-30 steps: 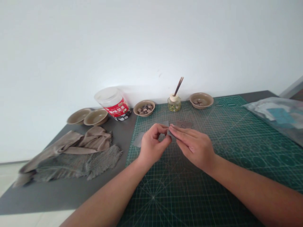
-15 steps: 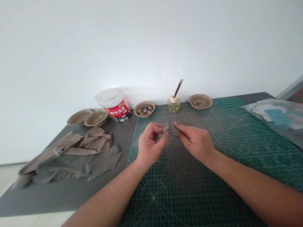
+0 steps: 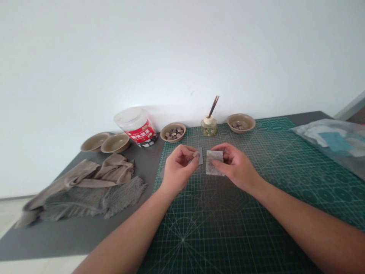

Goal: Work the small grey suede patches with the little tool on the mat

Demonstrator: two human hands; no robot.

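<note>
My left hand (image 3: 180, 164) pinches a small brownish stone (image 3: 196, 154) between thumb and fingertips. To its right, my right hand (image 3: 234, 164) grips a small grey, worn-looking rectangle of sandpaper (image 3: 214, 167), thumb in front and fingers behind. Stone and sandpaper are a little apart. Behind the left fingertips a flat grey sheet (image 3: 201, 156) shows in part, the rest covered by the hand. Both hands are above the green cutting mat (image 3: 216, 236).
Small stones lie in one bowl (image 3: 164, 137) and a few in another bowl (image 3: 253, 125). Between them stands a reed diffuser (image 3: 209, 128). Leftward are a plastic jar (image 3: 139, 133), two bowls (image 3: 115, 144) and crumpled cloths (image 3: 94, 198). A plastic bag (image 3: 336, 140) lies at right.
My right hand has turned so that the sandpaper's broad face shows, where only its edge showed before. The left hand has drawn slightly leftward with the stone, widening the gap.
</note>
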